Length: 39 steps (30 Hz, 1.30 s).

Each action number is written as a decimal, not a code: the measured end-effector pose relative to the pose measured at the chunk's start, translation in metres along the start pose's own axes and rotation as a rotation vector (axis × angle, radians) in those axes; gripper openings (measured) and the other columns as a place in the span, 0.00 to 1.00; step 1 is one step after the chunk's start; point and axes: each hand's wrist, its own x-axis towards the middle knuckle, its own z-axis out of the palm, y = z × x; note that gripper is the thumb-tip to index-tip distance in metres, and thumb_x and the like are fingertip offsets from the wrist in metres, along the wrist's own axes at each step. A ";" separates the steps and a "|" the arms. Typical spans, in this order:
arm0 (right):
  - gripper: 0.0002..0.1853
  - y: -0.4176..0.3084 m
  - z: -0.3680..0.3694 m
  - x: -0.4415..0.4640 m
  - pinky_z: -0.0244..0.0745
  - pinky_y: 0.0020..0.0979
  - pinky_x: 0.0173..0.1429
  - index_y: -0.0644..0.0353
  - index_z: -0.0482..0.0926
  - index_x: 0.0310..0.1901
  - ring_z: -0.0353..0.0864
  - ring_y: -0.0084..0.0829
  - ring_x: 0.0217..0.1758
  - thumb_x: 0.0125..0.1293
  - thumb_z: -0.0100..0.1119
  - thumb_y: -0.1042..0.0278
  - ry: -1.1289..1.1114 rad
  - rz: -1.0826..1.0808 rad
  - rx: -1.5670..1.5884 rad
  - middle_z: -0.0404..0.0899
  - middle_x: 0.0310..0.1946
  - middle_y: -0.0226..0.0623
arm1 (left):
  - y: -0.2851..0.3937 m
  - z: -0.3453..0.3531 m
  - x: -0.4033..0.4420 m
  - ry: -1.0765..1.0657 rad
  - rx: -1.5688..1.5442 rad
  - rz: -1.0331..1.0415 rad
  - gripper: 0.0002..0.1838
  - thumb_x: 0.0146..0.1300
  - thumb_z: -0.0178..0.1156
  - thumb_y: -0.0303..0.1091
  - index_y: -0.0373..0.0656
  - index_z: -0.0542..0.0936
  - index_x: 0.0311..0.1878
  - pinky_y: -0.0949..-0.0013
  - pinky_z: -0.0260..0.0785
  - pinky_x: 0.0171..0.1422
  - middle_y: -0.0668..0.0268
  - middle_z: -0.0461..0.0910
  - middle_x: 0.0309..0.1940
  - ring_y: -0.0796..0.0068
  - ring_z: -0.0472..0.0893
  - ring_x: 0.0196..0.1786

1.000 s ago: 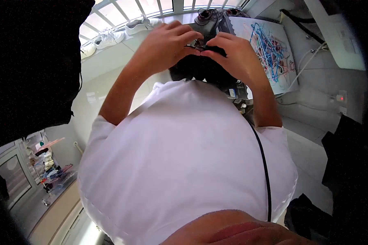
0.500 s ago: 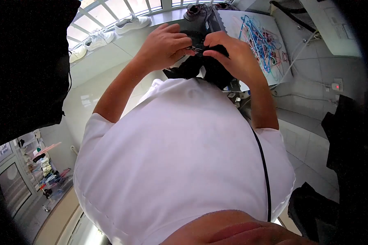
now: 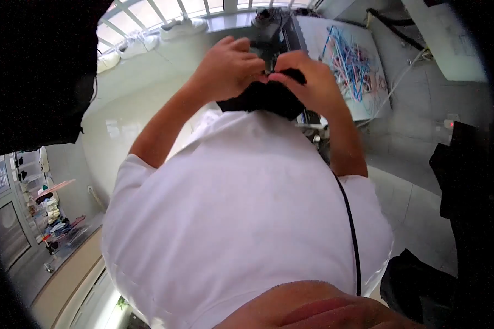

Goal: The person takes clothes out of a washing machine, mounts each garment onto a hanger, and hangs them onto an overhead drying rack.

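Observation:
At the top centre, my left hand (image 3: 228,68) and my right hand (image 3: 307,79) meet at their fingertips, thumbs and forefingers pinched together. Whatever small thing they pinch is too blurred and dark to name. Black cloth (image 3: 263,100) lies just below and behind the hands, over the front of the white shirt (image 3: 247,203). To the right of my right hand stands a white-topped surface (image 3: 313,33) with a tangle of blue, pink and white hangers (image 3: 351,68) on it.
White shoes (image 3: 184,28) stand on the window ledge at the upper left. A dark shoe (image 3: 262,17) is beyond my hands. Large black cloth (image 3: 38,77) hangs at the left. A cable (image 3: 403,82) runs along the right wall.
The gap between my hands has narrowed and their fingertips now meet. The whole view has shifted slightly.

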 end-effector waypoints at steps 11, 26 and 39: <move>0.13 -0.052 0.021 0.024 0.82 0.36 0.50 0.60 0.81 0.46 0.88 0.42 0.43 0.65 0.74 0.67 0.240 -0.223 0.067 0.85 0.40 0.41 | 0.026 -0.042 -0.036 0.130 -0.445 -0.298 0.26 0.61 0.75 0.40 0.43 0.76 0.57 0.54 0.75 0.56 0.54 0.82 0.48 0.48 0.82 0.52; 0.19 -0.174 0.040 0.082 0.82 0.33 0.52 0.59 0.88 0.49 0.90 0.34 0.44 0.59 0.78 0.59 0.235 -0.028 0.064 0.90 0.40 0.41 | -0.008 -0.150 -0.069 0.304 -0.506 -0.184 0.11 0.64 0.71 0.29 0.35 0.83 0.46 0.62 0.75 0.52 0.58 0.84 0.40 0.59 0.84 0.44; 0.18 -0.238 -0.109 0.159 0.79 0.33 0.45 0.70 0.86 0.44 0.84 0.23 0.36 0.63 0.72 0.61 0.916 -0.201 -0.091 0.89 0.33 0.46 | 0.035 -0.234 0.066 1.016 0.243 0.061 0.30 0.58 0.74 0.32 0.46 0.78 0.64 0.44 0.57 0.77 0.51 0.66 0.68 0.43 0.64 0.71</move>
